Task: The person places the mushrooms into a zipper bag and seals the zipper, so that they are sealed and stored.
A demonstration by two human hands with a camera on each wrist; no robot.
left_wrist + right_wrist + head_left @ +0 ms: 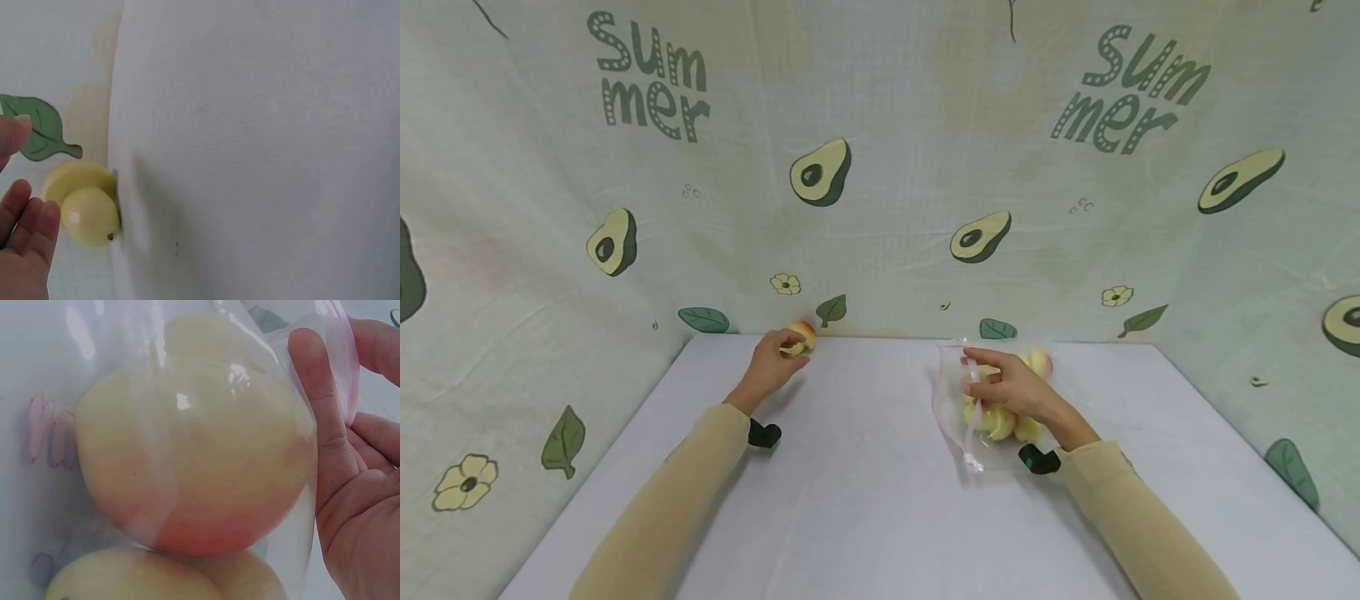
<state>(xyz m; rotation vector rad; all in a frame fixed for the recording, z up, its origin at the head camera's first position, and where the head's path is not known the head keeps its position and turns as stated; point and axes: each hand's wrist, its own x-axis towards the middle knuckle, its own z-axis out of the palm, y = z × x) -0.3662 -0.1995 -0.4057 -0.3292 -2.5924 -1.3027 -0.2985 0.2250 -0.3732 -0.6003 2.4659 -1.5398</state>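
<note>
At the back left of the table, my left hand (pixel 769 367) reaches to a red-and-yellow fruit (pixel 806 332), thumb and fingers spread apart beside it. The left wrist view shows two yellow fruits: a rounded one with a small dark stem end (pixel 90 215) and another partly hidden behind it (pixel 69 178). My right hand (pixel 1018 387) holds a clear plastic bag (pixel 951 417) by its pink-edged opening, the rim between thumb and fingers. Inside lie several yellow fruits, one large and blushed red (pixel 197 462) close to the right wrist camera.
A white table (pixel 865 492) runs back to a hanging cloth (pixel 895 100) printed with avocados, leaves and lettering. The same cloth encloses both sides. A pink slider (pixel 972 463) sits at the bag's near corner. Black wrist cameras (pixel 764 433) are strapped to both wrists.
</note>
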